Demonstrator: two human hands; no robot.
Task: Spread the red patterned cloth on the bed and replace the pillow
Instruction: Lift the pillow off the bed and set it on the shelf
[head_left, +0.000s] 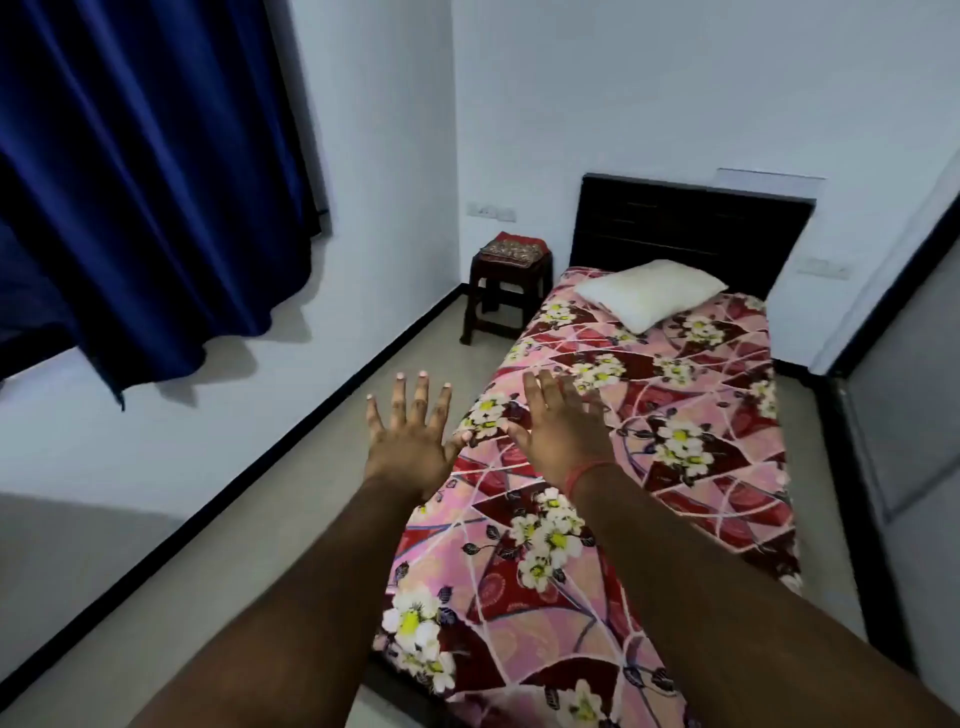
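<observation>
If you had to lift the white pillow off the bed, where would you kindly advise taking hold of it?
Probably by the white pillow's two side corners, coming from the bed's foot end. It lies flat and skewed on the red patterned cloth, one corner pointing at you; the dark headboard blocks the far side.

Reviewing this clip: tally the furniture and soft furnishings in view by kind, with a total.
Bed: 1
Red patterned cloth: 1
White pillow: 1
Dark stool: 1
Patterned cushion on the stool: 1
Blue curtain: 1
Total: 6
</observation>
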